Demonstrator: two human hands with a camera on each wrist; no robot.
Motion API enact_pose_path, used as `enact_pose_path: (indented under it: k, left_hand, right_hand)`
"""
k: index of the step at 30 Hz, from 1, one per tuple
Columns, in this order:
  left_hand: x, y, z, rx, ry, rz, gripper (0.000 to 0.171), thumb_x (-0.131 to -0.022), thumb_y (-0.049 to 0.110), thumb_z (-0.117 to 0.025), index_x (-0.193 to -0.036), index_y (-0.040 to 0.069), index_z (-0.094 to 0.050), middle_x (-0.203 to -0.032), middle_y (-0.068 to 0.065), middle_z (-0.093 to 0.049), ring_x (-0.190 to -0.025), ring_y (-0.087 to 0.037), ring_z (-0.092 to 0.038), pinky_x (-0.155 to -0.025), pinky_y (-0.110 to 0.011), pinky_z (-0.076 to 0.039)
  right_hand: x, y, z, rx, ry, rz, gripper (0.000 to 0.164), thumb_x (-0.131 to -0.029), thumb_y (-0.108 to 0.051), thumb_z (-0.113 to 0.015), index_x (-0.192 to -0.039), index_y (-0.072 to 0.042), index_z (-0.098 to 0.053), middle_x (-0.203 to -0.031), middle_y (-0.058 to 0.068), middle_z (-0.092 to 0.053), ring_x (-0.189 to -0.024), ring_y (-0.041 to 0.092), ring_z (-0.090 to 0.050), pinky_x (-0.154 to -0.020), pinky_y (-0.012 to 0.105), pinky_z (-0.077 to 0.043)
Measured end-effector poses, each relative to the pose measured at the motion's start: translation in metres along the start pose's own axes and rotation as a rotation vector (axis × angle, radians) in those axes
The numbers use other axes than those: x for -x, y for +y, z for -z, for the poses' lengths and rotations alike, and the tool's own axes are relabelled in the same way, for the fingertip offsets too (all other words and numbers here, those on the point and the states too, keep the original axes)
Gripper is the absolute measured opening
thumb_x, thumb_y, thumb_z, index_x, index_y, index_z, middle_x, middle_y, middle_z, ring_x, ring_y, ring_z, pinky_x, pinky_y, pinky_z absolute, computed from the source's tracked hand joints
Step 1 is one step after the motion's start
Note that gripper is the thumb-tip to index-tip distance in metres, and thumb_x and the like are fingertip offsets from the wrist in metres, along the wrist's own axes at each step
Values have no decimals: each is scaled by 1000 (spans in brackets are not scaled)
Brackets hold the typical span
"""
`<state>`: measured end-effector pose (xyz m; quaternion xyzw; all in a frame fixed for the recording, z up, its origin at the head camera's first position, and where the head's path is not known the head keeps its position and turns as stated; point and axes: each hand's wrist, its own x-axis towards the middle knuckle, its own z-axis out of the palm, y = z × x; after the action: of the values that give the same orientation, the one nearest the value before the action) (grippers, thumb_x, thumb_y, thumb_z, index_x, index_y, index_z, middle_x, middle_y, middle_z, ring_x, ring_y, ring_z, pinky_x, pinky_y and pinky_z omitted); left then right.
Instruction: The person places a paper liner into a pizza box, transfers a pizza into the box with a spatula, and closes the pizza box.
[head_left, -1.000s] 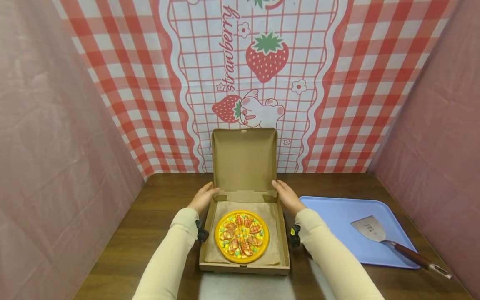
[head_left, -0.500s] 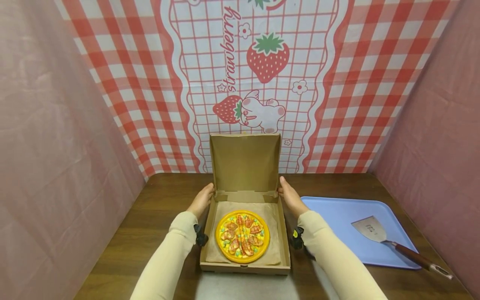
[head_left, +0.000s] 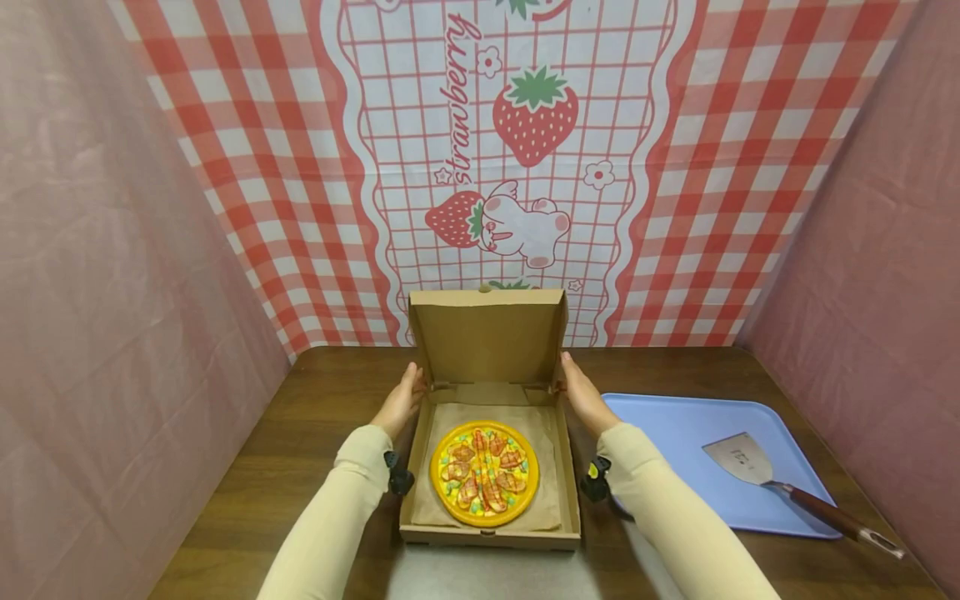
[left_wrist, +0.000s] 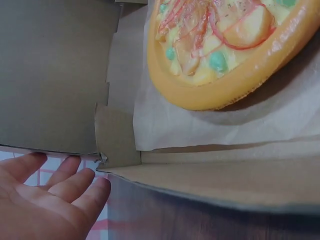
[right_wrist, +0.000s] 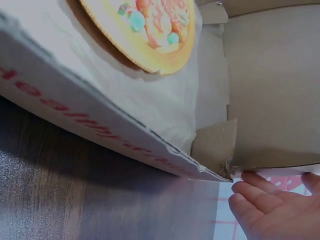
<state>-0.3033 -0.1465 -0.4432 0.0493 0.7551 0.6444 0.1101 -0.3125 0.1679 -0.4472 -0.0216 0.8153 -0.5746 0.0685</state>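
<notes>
A toy pizza (head_left: 484, 472) with a yellow-orange crust lies on brown paper (head_left: 551, 437) inside a cardboard pizza box (head_left: 491, 540). The box lid (head_left: 491, 343) stands raised at the back, its top edge tipped slightly forward. At the lid's left side is my left hand (head_left: 397, 404); in the left wrist view its extended fingers (left_wrist: 70, 187) touch the lid's edge near the hinge corner. My right hand (head_left: 585, 396) is at the opposite side. The right wrist view shows its fingers (right_wrist: 255, 197) stretched out against the lid's lower edge. Neither hand grips anything.
A blue tray (head_left: 652, 425) lies on the wooden table (head_left: 300, 467) to the right. Across it rests a turner (head_left: 738, 457), its dark handle reaching past the tray's corner. A strawberry-print cloth (head_left: 480, 125) hangs behind, with pink curtains (head_left: 112, 333) at the sides.
The lid has tipped forward, its top edge coming lower and nearer. My right hand has shifted slightly right and outward; my left thumb has moved off the lid's inner side. The pizza stays in place.
</notes>
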Motion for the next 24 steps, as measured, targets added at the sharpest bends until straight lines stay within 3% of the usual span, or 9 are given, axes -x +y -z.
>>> enact_pose_path:
  k: [4,8,14,24]
  left_hand:
    - [-8,-9,0,-32,43,3,74,-105,46,-8,-151,-11,-14,-153,-38,-19,-145,-49,-19,-119,-61,-17]
    - [-10,-11,-1,21,46,4,76,-105,48,-10,-150,-14,-11,-154,-39,-16,-145,-50,-16,-119,-60,-16]
    - [-6,-8,0,120,18,-3,80,-105,49,-13,-149,-17,-3,-155,-39,-6,-146,-50,-11,-121,-55,-16]
    - [5,-3,2,248,8,28,83,-102,53,-10,-149,-14,3,-156,-39,1,-146,-51,-8,-122,-56,-12]
  right_hand:
    - [2,-1,2,11,20,-10,74,-103,-55,-10,-156,-3,-4,-164,19,-3,-151,37,-6,-123,51,-14]
    - [6,-4,2,10,18,-25,78,-102,-60,-13,-156,-4,-7,-163,20,-9,-150,38,-12,-122,51,-15]
    - [13,-7,3,-58,-22,0,77,-103,-56,-16,-155,0,-8,-156,31,-24,-144,43,-28,-120,50,-25]
    - [24,-7,7,-61,-58,41,75,-105,-52,-17,-154,4,-9,-156,31,-22,-144,42,-27,-120,49,-25]
